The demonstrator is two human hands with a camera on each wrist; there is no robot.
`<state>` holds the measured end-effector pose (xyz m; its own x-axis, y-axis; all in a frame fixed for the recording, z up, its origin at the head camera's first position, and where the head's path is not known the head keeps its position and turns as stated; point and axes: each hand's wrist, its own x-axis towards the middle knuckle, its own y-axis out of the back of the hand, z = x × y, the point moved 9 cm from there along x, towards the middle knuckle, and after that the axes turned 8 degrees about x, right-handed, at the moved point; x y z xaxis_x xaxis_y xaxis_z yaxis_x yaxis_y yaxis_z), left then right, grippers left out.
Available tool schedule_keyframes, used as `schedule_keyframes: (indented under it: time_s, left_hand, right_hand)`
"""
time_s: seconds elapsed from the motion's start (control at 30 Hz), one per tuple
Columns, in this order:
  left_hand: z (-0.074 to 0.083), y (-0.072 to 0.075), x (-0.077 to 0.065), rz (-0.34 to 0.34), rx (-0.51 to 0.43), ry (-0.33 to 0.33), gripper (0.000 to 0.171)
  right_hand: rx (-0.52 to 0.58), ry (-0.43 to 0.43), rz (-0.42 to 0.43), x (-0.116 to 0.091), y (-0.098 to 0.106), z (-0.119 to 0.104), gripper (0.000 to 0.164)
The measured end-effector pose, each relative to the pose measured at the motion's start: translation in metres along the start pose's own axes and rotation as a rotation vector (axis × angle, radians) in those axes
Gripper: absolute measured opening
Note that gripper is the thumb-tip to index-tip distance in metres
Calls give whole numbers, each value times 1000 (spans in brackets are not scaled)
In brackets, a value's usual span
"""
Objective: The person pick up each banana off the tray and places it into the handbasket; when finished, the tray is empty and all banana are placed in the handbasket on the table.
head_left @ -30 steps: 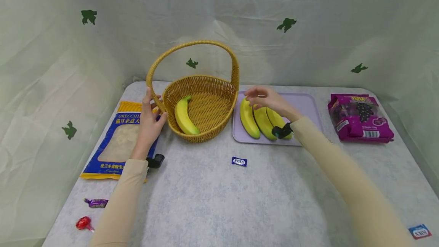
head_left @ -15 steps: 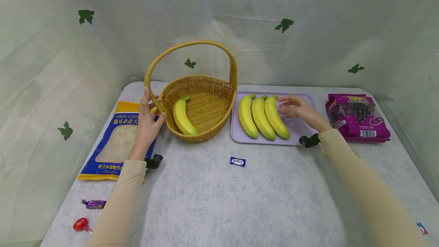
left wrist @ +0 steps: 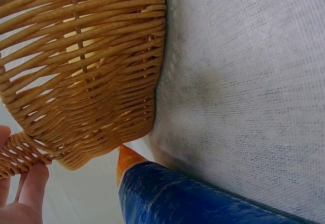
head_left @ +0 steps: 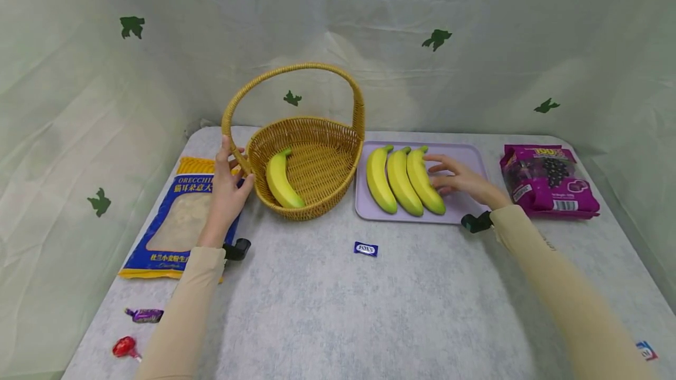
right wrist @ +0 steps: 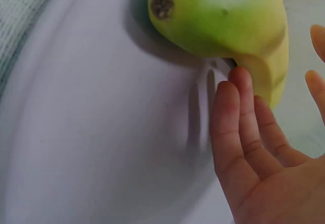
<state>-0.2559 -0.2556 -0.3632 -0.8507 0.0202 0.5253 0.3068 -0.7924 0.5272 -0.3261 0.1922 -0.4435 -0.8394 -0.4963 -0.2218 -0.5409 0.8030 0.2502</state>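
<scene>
My left hand (head_left: pixel 228 186) grips the base of the handle of a wicker basket (head_left: pixel 317 211), on its left side. In the left wrist view, fingers (left wrist: pixel 33 191) lie on either side of the woven handle. One banana (head_left: pixel 283 182) lies inside the basket. Three more bananas lie side by side on a lilac tray (head_left: pixel 470 157). At the right side of the rightmost banana (head_left: pixel 421 179) is my right hand (head_left: pixel 459 180), fingers extended and lightly bent. In the right wrist view, its fingertips reach the banana's underside, with the thumb apart; firm contact is hard to tell.
A blue and yellow pasta bag (head_left: pixel 174 221) lies under my left forearm. The purple grape-print bag (head_left: pixel 551 183) sits right of the tray. Small sweets, including a blue-wrapped one (head_left: pixel 366 248), a purple one (head_left: pixel 145 315) and a red lollipop (head_left: pixel 125 346), lie nearer.
My right hand has moved right from above the bananas, then closer in against the rightmost banana's side. My left hand stays on the basket handle.
</scene>
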Motion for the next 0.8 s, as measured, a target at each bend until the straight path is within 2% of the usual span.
schedule_keyframes:
  time_s: [0.13,0.33,0.43,0.57,0.67,0.8]
  left_hand:
    - [-1,0,0,-2,6,-4,92]
    - [0,0,-1,-3,3,2,90]
    - [13,1,-1,-5,-1,2,89]
    - [13,0,-1,-2,-16,-6,90]
    - [0,-2,0,0,-20,-8,91]
    - [0,0,-1,0,-9,-1,90]
  right_hand:
    - [-38,3,-29,2,-7,-3,67]
    - [-165,4,-41,9,-15,-7,66]
    - [-202,-1,-39,12,-18,-6,64]
    - [-205,-3,-23,13,-18,-5,60]
    - [-203,8,-7,11,-17,-8,59]
    - [-182,29,11,6,-16,-16,60]
